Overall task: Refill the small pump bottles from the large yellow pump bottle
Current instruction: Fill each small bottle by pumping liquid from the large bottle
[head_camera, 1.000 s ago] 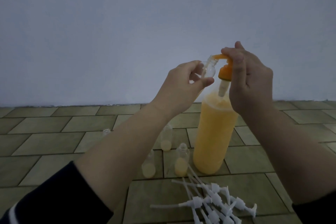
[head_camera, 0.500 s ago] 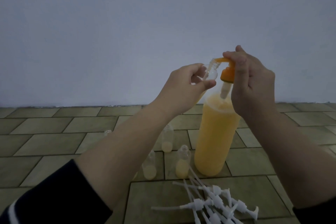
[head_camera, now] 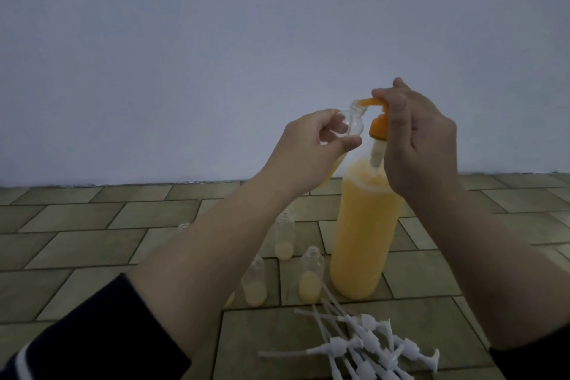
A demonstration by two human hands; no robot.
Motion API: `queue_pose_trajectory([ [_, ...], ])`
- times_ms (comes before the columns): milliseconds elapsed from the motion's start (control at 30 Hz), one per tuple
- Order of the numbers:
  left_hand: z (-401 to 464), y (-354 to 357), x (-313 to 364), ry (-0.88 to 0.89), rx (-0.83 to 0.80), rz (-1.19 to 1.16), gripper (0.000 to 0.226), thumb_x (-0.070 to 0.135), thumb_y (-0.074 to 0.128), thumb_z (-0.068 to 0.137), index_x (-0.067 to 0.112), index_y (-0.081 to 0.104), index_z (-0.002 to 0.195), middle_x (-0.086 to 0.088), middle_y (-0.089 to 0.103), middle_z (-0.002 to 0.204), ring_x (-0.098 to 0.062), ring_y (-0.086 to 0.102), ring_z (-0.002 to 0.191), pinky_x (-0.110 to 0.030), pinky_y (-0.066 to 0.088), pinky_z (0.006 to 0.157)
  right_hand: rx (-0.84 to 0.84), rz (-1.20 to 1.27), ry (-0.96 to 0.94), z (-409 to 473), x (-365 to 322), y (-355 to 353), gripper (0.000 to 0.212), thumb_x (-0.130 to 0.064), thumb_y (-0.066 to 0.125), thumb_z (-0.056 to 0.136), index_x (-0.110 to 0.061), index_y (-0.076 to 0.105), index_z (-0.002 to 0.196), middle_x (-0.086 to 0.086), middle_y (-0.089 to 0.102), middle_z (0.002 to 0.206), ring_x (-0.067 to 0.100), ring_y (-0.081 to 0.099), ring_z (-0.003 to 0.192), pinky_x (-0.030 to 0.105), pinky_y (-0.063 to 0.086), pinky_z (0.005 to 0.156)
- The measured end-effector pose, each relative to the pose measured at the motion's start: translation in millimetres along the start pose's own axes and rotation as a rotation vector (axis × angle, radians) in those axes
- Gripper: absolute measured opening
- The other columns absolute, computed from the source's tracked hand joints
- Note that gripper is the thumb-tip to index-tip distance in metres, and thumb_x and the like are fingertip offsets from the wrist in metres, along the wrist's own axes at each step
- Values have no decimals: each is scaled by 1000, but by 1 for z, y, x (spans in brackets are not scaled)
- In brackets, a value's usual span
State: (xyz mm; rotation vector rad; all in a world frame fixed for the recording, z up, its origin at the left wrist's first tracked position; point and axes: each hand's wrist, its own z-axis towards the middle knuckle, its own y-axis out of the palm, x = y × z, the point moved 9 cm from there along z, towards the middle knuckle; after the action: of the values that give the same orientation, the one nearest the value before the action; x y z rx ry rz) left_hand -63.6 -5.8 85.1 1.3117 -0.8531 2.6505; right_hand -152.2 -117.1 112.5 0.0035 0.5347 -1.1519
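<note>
The large yellow pump bottle [head_camera: 364, 234] stands on the tiled floor, full of yellow liquid. Its orange pump head [head_camera: 377, 120] is raised, with the spout pointing left. My left hand [head_camera: 311, 151] grips a small clear bottle [head_camera: 138, 125], tilted, with its mouth against the spout tip. My right hand [head_camera: 416, 139] rests on top of the pump head, fingers curled over it. Three small open bottles [head_camera: 311, 279] with a little pale liquid stand left of the large bottle; another is partly hidden behind my left forearm.
A pile of several white pump tops with long tubes [head_camera: 364, 345] lies on the floor in front of the large bottle. A plain wall [head_camera: 216, 55] rises behind the tiles. Bare tiles [head_camera: 77, 244] stretch to the left.
The pump head has risen slightly and my right hand with it. My left hand keeps the small bottle at the spout.
</note>
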Motion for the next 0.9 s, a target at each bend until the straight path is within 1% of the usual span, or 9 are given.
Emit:
queue_pose_trajectory([
  [100, 3, -6, 6, 5, 19, -8, 41, 29, 66, 86, 16, 58, 124, 10, 62, 104, -5, 57, 96, -9, 39, 77, -13, 21, 1, 10, -7, -5, 51, -28, 24, 100, -2, 68, 99, 3, 63, 107, 4, 41, 116, 17, 35, 93],
  [167, 6, -7, 11, 27, 20, 1, 42, 29, 66, 86, 15, 57, 125, 10, 61, 105, -5, 57, 95, -10, 40, 78, 1, 11, -6, 13, -7, -7, 54, -31, 22, 100, -4, 68, 103, -6, 56, 107, 3, 40, 117, 24, 37, 95],
  [333, 2, 2, 5, 31, 13, 16, 35, 29, 65, 87, 13, 61, 117, 9, 59, 94, -5, 53, 87, -13, 39, 73, 13, -6, 25, 2, 8, -2, 47, -30, 23, 100, -9, 64, 113, -14, 50, 107, 1, 41, 119, 8, 33, 96],
  [433, -1, 4, -1, -12, 15, -4, 43, 29, 65, 87, 12, 58, 125, 4, 62, 106, -6, 54, 93, -11, 39, 75, -29, -23, 5, -1, 4, -1, 47, -29, 24, 100, -7, 65, 109, -7, 58, 103, 2, 40, 120, -1, 26, 92],
  [500, -1, 1, 1, -25, 29, -28, 45, 29, 66, 86, 13, 56, 127, 6, 63, 109, -8, 58, 98, -11, 42, 77, -46, -53, -22, 2, -3, -1, 47, -29, 24, 100, -7, 64, 111, 2, 63, 113, 3, 38, 120, -3, 23, 92],
  [667, -1, -6, 0, -98, 56, -168, 41, 30, 72, 81, 12, 60, 116, 2, 68, 107, -13, 64, 99, -31, 52, 90, -116, -53, 23, 12, -12, -1, 51, -31, 21, 101, -2, 63, 105, 10, 63, 114, -3, 31, 118, -7, 19, 86],
  [733, -4, -9, -7, -119, 68, -195, 38, 29, 73, 80, 13, 62, 113, 1, 68, 105, -14, 63, 100, -34, 51, 93, -129, -44, 40, 13, -13, -3, 54, -32, 21, 101, 2, 63, 100, 14, 63, 107, -2, 33, 117, -4, 21, 85],
  [833, -16, -15, -27, -196, 37, -193, 34, 30, 72, 81, 16, 62, 110, 3, 68, 105, -11, 63, 100, -30, 51, 93, -144, -41, 73, 14, -11, -4, 56, -33, 20, 101, 5, 61, 99, 13, 63, 96, 14, 46, 122, 13, 33, 87],
  [900, -29, -16, -50, -286, -25, -183, 35, 30, 73, 80, 17, 62, 110, 5, 67, 105, -8, 64, 99, -30, 51, 92, -162, -37, 94, 14, -9, -4, 57, -33, 19, 100, 6, 60, 99, 13, 62, 92, 19, 49, 120, 8, 32, 85],
])
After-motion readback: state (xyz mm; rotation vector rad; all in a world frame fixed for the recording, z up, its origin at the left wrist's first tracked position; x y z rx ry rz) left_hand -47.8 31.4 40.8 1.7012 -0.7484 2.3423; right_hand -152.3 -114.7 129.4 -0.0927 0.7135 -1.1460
